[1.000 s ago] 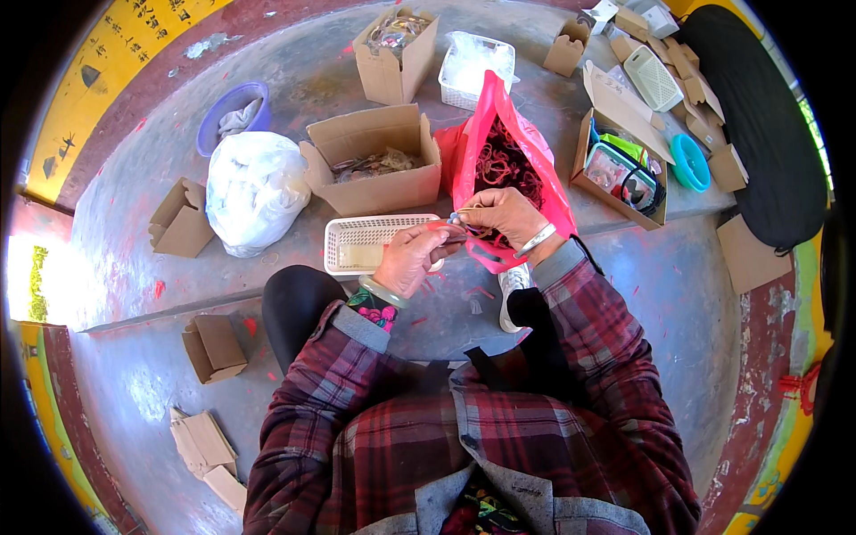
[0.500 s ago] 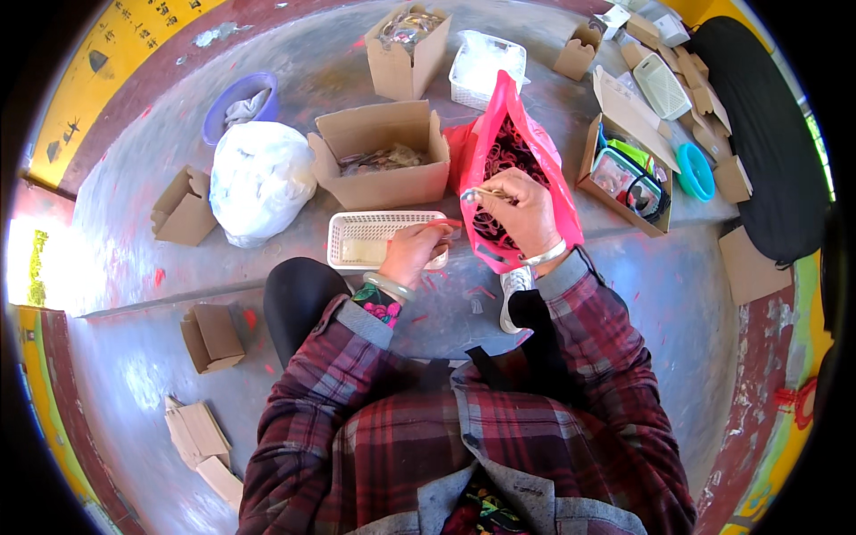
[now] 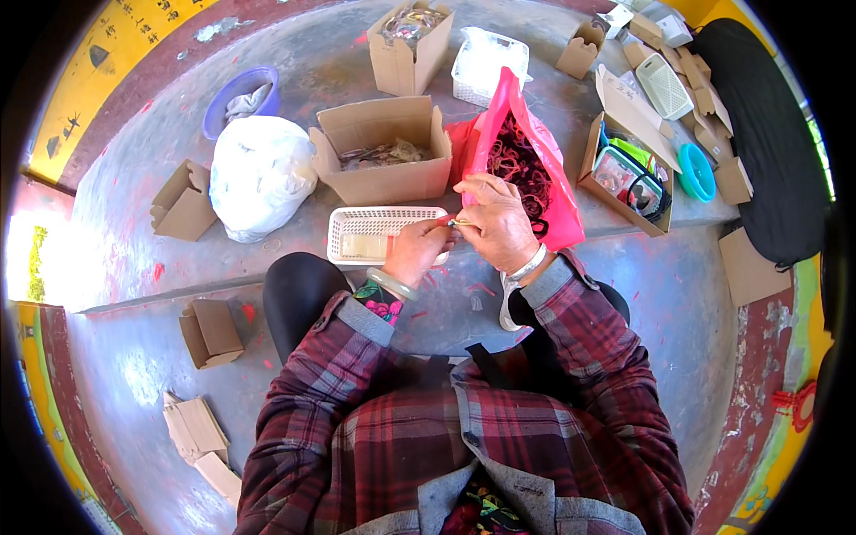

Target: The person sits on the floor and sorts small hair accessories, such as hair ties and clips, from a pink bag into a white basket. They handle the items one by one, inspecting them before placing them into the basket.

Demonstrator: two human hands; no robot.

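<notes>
Dark characters (image 3: 138, 28) on yellow wall (image 3: 76, 89)

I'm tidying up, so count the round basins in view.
2: a purple basin at upper left, a turquoise basin at right beside an open box. Others may be hidden.

Blocked ahead and left of the left hand (image 3: 415, 255) by the white perforated basket (image 3: 385, 218), then by the open cardboard box (image 3: 390, 182). Walled off just beyond the right hand (image 3: 501, 225) by the pink plastic bag (image 3: 560, 201). Passable rightward over grey floor (image 3: 670, 290) to the flat cardboard sheet (image 3: 756, 266).
</notes>
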